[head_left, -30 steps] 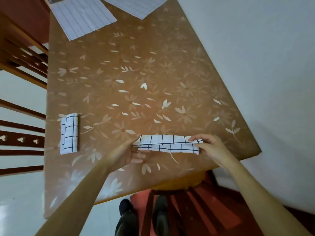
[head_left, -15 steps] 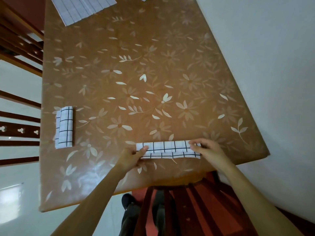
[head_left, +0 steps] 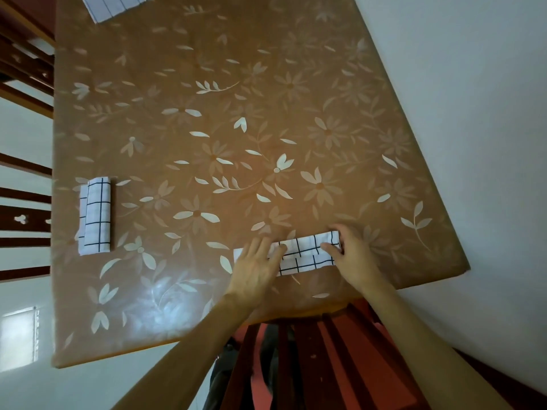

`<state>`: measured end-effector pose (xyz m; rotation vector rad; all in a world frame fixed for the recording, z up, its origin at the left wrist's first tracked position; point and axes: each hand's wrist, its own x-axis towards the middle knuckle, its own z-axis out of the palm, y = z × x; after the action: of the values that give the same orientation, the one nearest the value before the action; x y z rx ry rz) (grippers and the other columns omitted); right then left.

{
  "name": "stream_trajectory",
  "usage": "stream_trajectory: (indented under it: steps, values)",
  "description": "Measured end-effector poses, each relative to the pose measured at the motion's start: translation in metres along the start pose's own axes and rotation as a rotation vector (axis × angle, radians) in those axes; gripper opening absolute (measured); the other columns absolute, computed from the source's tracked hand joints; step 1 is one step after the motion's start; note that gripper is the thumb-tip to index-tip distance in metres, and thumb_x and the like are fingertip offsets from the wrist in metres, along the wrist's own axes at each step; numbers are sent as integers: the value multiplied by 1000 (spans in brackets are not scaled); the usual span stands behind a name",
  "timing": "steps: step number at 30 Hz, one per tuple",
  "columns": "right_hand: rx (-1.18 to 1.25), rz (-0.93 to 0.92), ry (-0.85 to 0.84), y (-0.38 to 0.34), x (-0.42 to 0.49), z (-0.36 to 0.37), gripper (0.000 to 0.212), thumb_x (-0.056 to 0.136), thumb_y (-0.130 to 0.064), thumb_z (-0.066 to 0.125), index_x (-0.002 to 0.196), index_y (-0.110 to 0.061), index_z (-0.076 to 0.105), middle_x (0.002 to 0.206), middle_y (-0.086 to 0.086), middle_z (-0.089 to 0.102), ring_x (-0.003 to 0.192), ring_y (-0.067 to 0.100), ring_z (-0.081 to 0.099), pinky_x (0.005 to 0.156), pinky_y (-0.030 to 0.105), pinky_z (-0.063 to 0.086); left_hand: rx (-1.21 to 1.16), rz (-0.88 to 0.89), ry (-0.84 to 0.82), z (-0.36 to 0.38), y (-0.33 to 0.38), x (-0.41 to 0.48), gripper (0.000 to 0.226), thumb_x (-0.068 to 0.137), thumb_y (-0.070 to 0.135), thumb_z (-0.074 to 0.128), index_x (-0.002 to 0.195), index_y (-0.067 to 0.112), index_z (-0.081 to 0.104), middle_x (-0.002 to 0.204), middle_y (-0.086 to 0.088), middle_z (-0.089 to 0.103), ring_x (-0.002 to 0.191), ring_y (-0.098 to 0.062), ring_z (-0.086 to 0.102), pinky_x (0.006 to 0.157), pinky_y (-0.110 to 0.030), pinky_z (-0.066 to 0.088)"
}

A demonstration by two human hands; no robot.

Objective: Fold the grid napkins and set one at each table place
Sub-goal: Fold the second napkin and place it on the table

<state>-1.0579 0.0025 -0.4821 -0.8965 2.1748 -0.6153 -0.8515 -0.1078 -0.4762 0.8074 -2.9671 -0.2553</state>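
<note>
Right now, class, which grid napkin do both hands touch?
The strip at the near edge: left hand and right hand lie on it. The folded napkin at left and the flat sheet at the far edge lie untouched.

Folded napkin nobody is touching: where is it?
Head view: the folded napkin lies near the left edge of the table, beside the chair back, well left of the second napkin.

Left hand [head_left: 257, 269] and right hand [head_left: 352, 255] flat on folded napkin [head_left: 305, 255], second folded napkin [head_left: 96, 216] at table [head_left: 236, 99] left edge

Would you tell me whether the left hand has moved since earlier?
Yes, the left hand slid right onto the near napkin, away from the placed napkin.
</note>
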Motion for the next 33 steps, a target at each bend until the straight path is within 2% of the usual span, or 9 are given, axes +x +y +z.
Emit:
stream_trajectory:
  steps: [3,6,10,13,17,19,22,27,33]
  values:
    - [-36,-15,49,1,0,5,46,95,-33,65,136,-20,51,117,5,63,89,15,61,77,24,43,16,93,-83,13,11,3,59,56,-2,89,110,13,72,124,-13,69,110,-34,65,93,-45,55]
    - [-96,6,139,3,-2,5,49,94,-37,65,137,-19,50,118,3,62,100,20,62,79,30,50,2,126,-177,24,1,0,64,59,5,91,119,16,73,130,-8,69,119,-30,65,98,-44,54]
    - [-345,-180,413,3,-10,2,35,99,-25,55,131,-11,58,129,9,59,119,27,52,101,47,46,49,176,-250,28,-11,-2,61,77,15,81,136,15,62,149,-11,55,129,-34,58,106,-51,49]
    - [-476,-402,267,-13,-22,20,47,102,-31,34,140,-11,52,153,7,45,144,25,38,115,39,27,92,163,-240,33,-9,-7,57,94,32,57,147,16,47,159,-12,42,142,-35,46,118,-55,30]
    - [-637,-414,-25,-7,-33,60,69,103,-56,23,157,-12,22,166,7,13,154,21,10,122,41,15,104,139,-296,38,-4,-18,62,108,47,15,160,15,23,169,-11,18,155,-32,18,123,-54,16]
    - [-688,-399,-70,6,-31,59,73,102,-60,21,159,-14,15,167,7,7,155,20,5,123,42,17,121,128,-320,39,-11,-24,69,106,56,13,162,15,14,171,-8,9,157,-28,9,124,-53,15]
    - [-716,-375,-61,18,-29,44,75,101,-62,20,159,-15,16,167,7,9,155,20,6,123,43,16,117,119,-343,35,-25,-33,76,104,62,11,162,13,17,170,-8,11,157,-27,10,122,-54,18]
    - [-723,-166,-10,29,-32,25,77,98,-65,14,159,-18,12,167,5,9,154,21,11,122,47,14,147,76,-350,28,-42,-49,80,102,65,12,161,12,16,170,-8,11,158,-27,9,124,-56,16]
    - [-724,-130,-54,21,-33,18,81,96,-66,-4,158,-17,13,166,5,13,154,23,12,122,47,5,132,-20,-341,22,-48,-67,79,102,65,15,160,11,20,169,-7,16,157,-26,14,123,-56,22]
